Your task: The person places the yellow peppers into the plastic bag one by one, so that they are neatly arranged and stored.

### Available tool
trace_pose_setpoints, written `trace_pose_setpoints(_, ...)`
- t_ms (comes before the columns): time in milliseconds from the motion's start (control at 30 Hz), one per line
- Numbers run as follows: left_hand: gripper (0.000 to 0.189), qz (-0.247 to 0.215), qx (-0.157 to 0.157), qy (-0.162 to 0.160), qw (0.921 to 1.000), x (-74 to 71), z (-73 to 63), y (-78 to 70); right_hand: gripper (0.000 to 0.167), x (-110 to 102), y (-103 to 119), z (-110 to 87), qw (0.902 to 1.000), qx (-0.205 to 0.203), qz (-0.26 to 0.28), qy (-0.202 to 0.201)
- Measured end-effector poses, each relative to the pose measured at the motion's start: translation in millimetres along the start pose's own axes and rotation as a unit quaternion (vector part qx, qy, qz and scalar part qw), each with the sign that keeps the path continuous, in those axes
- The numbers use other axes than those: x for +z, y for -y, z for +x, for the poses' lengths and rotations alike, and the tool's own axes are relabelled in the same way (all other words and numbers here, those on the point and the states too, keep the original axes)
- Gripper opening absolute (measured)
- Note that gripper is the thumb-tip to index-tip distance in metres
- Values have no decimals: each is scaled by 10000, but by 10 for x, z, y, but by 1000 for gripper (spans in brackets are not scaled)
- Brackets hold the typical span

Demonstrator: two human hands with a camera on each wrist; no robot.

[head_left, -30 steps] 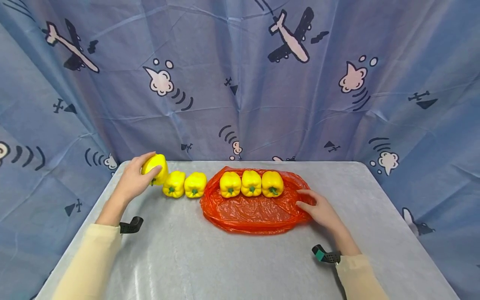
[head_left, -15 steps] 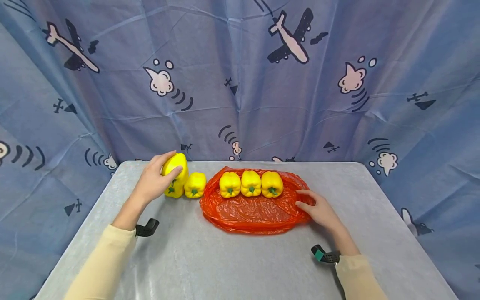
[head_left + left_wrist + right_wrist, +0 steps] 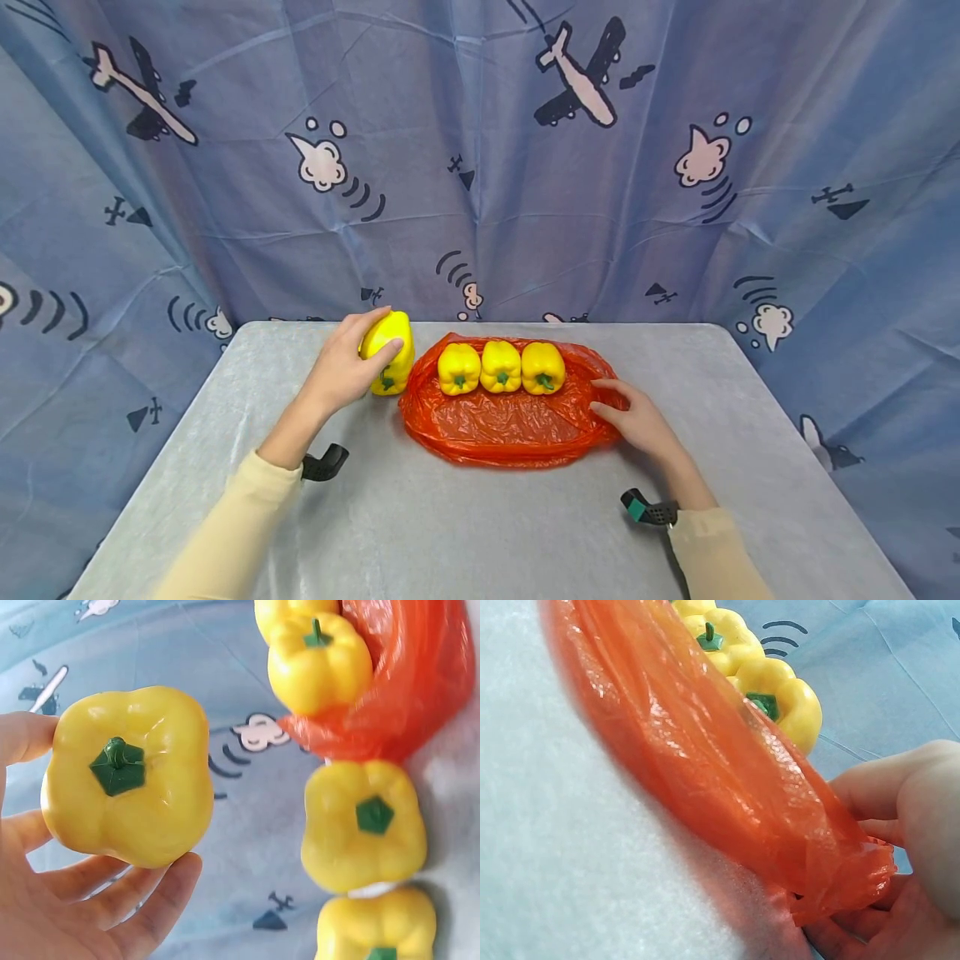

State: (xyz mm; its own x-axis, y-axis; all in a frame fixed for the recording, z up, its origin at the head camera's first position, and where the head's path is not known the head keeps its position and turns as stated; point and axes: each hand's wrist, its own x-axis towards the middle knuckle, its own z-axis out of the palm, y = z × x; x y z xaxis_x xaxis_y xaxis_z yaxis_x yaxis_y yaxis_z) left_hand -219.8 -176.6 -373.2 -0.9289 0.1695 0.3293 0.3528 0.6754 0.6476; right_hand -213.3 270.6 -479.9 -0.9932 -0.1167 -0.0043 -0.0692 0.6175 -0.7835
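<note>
My left hand (image 3: 339,371) holds a yellow bell pepper (image 3: 169,806) off the table, thumb and fingers around its sides and its green stem toward the left wrist camera. In the head view it overlaps another pepper (image 3: 388,386) standing on the table; a second table pepper (image 3: 345,926) shows in the left wrist view. Three yellow peppers (image 3: 500,367) stand in a row inside the open red plastic bag (image 3: 510,454), along its back. At the bag's right end is my right hand (image 3: 645,423), its fingers around the bunched plastic edge (image 3: 855,874).
A grey table (image 3: 480,533) stretches out in front of me. Behind it and at both sides hangs a blue curtain (image 3: 420,167) with airplane prints. Each wrist wears a black camera mount (image 3: 326,463).
My left hand has carried its pepper rightward, passing over the first table pepper to the one nearest the bag. The right hand and the bag have stayed in place.
</note>
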Motion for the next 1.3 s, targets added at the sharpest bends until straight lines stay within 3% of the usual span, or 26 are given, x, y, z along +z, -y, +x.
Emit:
trace_pose_setpoints(667,58,-134,141,337,9992,558,-54,-219,45,0,-9,18,10000,-69,55,-30)
trace_pose_setpoints(1100,56,-365,352,484,9975,971,-48,-485,44,9,-21,4,9998,-99,145,-77)
trace_pose_setpoints(1300,58,-438,218,595,9970,1128,-14,-637,45,-2,-39,7,9998,-1,172,-56)
